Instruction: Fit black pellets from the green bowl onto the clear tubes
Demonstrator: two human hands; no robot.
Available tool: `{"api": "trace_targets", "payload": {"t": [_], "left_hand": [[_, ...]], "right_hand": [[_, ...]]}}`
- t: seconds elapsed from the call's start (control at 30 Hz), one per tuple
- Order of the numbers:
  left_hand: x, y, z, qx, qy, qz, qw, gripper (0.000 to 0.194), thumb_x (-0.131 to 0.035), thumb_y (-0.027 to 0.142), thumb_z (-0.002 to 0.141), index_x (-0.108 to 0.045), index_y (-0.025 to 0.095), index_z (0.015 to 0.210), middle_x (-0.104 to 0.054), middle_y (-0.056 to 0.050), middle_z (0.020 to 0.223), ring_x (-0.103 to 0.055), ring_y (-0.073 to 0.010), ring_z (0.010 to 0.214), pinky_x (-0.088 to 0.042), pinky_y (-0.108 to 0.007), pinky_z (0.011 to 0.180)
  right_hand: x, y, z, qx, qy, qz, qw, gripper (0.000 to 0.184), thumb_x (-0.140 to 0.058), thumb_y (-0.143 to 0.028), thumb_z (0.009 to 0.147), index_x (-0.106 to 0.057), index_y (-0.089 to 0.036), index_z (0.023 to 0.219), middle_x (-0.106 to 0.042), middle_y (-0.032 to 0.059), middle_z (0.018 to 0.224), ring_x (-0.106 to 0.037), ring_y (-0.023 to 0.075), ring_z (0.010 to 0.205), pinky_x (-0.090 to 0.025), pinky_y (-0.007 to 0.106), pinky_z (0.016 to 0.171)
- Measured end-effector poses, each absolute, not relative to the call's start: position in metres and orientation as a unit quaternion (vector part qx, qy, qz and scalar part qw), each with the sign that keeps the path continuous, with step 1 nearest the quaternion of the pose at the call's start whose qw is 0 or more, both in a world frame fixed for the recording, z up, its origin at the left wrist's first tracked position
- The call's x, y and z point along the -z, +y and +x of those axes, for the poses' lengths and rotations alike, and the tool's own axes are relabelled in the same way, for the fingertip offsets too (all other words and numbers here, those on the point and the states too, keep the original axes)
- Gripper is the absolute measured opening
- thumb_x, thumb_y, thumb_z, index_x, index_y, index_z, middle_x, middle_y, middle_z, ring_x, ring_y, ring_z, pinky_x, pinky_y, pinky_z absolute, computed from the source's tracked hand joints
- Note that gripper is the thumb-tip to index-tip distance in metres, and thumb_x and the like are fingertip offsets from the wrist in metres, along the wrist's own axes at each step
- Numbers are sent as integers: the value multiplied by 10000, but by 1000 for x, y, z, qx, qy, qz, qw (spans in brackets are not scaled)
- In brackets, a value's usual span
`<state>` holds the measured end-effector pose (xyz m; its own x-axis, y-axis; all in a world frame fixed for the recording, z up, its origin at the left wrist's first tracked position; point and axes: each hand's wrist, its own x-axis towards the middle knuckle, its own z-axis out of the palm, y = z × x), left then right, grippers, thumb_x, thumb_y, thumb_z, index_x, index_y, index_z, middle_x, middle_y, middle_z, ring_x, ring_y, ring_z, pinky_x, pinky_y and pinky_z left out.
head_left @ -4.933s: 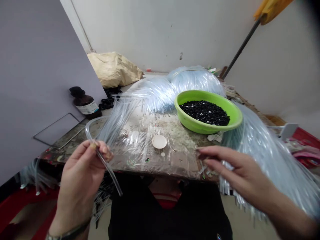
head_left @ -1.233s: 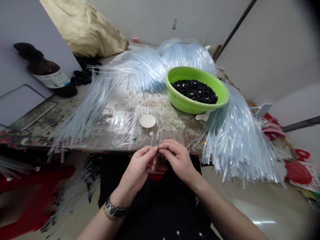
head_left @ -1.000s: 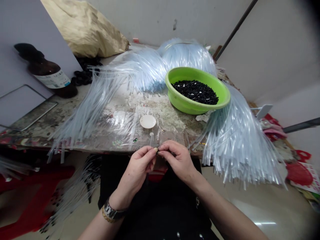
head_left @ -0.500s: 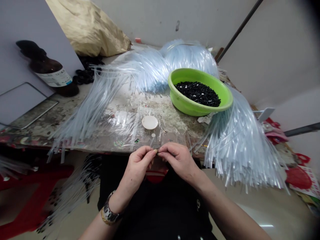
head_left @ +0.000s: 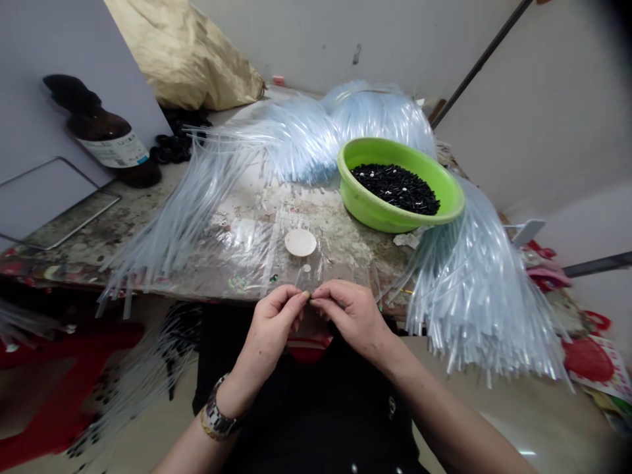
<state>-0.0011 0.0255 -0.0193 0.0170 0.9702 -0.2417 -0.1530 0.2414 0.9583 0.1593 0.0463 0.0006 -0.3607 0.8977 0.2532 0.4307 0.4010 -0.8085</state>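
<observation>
Since the earlier frame, our left hand and right hand have moved from well apart to meet at the near edge of the table. We locate the clear tube at the left fingers, which pinch it. Our right thumb and fingers press together; we cannot tell on what. We judge the step to be fingertip work on the tube; the next move calls for a steady left pinch. Beyond sits a white dish. Far right, a green bowl holds short black pieces and some white bits. Far left is a brown bottle, contents unclear.
</observation>
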Motion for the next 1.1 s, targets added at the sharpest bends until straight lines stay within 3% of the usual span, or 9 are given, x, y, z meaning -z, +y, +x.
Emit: {"api": "trace_targets", "payload": {"t": [0.6, 0.87, 1.1], "left_hand": [[13, 27, -2, -489, 460, 300, 678, 314, -705, 409, 807, -576, 154, 677, -493, 36, 589, -384, -57, 499, -234, -166, 433], [13, 27, -10, -517, 497, 265, 645, 430, -640, 568, 805, -695, 142, 840, -596, -13, 656, -475, -85, 548, -319, -178, 479], [20, 24, -24, -520, 508, 359, 586, 316, -605, 459, 876, -713, 163, 900, -546, 12, 615, -442, -102, 559, -298, -202, 480]], "right_hand": [[-4, 53, 159, -330, -745, -452, 363, 105, -627, -131, 856, -700, -193, 811, -711, 1, 738, -653, 138, 703, -488, 245, 682], [-13, 75, 171, -260, -765, -465, 362, 124, -612, -160, 868, -716, -203, 815, -735, 20, 776, -668, 164, 739, -485, 274, 710], [-27, 123, 176, -138, -838, -454, 268, 100, -637, -143, 860, -701, -185, 796, -736, 43, 825, -656, 177, 769, -448, 270, 712]]}}
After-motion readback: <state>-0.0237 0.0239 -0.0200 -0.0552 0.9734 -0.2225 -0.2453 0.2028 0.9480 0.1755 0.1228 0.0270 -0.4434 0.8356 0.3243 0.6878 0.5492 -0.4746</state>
